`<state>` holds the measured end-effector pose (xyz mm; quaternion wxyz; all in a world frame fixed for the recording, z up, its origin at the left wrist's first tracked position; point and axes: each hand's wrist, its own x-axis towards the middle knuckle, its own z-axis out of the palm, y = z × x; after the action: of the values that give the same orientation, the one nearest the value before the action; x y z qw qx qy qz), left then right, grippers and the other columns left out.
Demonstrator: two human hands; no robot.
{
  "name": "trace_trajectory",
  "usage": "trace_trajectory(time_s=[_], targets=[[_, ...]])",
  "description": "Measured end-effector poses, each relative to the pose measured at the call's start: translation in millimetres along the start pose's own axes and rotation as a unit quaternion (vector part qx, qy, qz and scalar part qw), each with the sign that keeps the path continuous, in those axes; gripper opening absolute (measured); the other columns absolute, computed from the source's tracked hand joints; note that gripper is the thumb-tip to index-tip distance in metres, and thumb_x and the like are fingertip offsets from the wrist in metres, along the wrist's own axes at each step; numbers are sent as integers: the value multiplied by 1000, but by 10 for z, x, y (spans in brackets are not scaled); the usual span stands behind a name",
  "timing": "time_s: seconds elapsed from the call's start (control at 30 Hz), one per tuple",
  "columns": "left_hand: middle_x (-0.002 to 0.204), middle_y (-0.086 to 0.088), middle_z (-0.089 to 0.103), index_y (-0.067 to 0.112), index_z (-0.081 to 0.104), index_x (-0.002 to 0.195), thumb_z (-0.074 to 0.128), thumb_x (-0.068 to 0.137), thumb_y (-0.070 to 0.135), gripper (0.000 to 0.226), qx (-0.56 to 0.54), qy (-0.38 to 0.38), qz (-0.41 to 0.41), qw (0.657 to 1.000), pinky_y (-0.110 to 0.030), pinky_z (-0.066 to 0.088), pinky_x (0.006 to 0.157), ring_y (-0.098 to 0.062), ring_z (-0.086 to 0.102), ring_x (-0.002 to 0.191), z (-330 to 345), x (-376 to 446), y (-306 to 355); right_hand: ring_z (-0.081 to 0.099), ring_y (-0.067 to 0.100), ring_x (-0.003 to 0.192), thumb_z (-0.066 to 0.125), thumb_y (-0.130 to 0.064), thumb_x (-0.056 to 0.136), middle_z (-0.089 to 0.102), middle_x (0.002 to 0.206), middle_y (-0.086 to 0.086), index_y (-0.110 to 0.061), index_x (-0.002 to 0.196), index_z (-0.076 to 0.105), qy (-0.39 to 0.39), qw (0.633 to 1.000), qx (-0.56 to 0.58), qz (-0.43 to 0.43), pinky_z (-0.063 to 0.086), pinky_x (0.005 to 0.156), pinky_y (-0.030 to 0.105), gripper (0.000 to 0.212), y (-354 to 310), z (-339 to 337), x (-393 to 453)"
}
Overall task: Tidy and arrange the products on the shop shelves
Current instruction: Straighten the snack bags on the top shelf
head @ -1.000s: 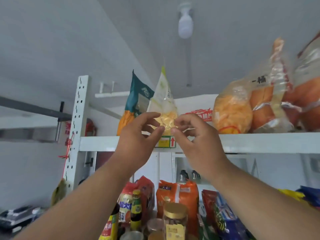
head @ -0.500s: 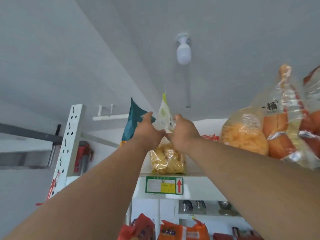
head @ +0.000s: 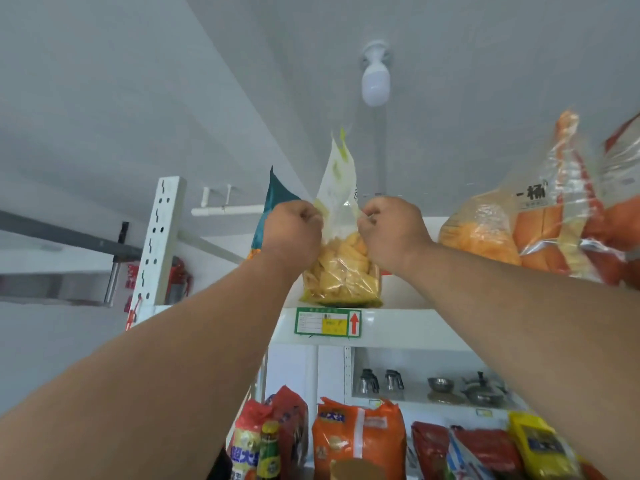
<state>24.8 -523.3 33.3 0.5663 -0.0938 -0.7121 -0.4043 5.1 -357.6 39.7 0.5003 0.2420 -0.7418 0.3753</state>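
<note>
Arms: both reach up to the top shelf.
Left hand: fist curled, gripping the left side of the clear snack bag.
Right hand: fist curled, gripping the bag's right side.
Snack bag: upright at the shelf's front edge, above the price label.
Neighbours: teal bag just behind the left hand; orange bags well right.
</note>
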Motion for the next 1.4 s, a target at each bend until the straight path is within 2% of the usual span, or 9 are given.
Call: trace_trajectory(time_s=[0.37,0.53,0.6,0.8,0.93,1.1,1.17,1.3,1.4], targets=[[83,3,79,16,79,91,67,100,15,15,-158,75,43,984,-32,63,79,-15,75,80,-568,-337,742,71,4,80,75,-39,91,77,84,-12,-25,91,79,24,985,166,-43,54,78,23,15,-693,-769,-233],[73,10,72,9,79,94,67,102,12,14,-221,93,43,970,-13,49,60,4,62,59,-890,-600,814,60,5,73,73,-52,93,73,90,11,-16,92,79,52,965,250,-64,50,75,27,36,-795,-1132,-397],[82,-3,77,13,80,95,69,101,18,13,-236,83,23,968,-22,54,70,-4,65,69,-1009,-711,731,67,-1,84,75,-54,89,76,93,-5,-27,99,79,73,971,225,-47,55,84,27,30,-690,-1187,-427],[106,-23,77,10,76,105,67,105,19,12,-309,18,-54,949,-46,61,87,-29,73,90,-1066,-1143,373,45,6,146,78,-65,85,47,158,-12,-43,158,41,8,987,159,26,39,120,34,85,-475,-1283,-735],[91,1,69,7,68,113,55,108,9,14,-276,-14,-76,958,-7,50,64,7,65,70,-972,-1323,156,72,2,110,79,-32,96,74,122,-24,-46,142,59,-70,959,276,8,59,98,38,52,-396,-1200,-1006],[113,-15,76,10,69,126,80,87,32,46,-377,-117,-124,910,-48,61,85,-36,72,95,-914,-1569,128,72,4,102,79,-19,96,74,121,-19,-45,149,54,-12,964,264,28,61,88,37,64,-158,-1041,-1321],[117,-9,80,21,71,131,55,107,43,36,-366,-128,-135,912,-45,64,77,-38,77,102,-931,-1603,184,73,-1,101,74,-12,98,77,113,-21,-40,141,62,-2,966,259,7,60,92,35,52,-102,-988,-1509],[127,-6,78,25,67,139,36,95,73,72,-407,-199,-142,880,-49,63,92,-27,75,117,-989,-1666,233,62,-3,126,69,-18,102,70,131,-23,-43,133,66,2,976,216,0,50,112,37,40,10,-911,-1865],[132,-11,74,17,72,128,66,102,24,28,-328,-164,-68,928,-40,65,87,-27,77,111,-948,-1729,202,64,-10,111,66,-22,103,67,134,-24,-47,131,65,9,980,199,14,54,96,21,37,51,-888,-2097]])
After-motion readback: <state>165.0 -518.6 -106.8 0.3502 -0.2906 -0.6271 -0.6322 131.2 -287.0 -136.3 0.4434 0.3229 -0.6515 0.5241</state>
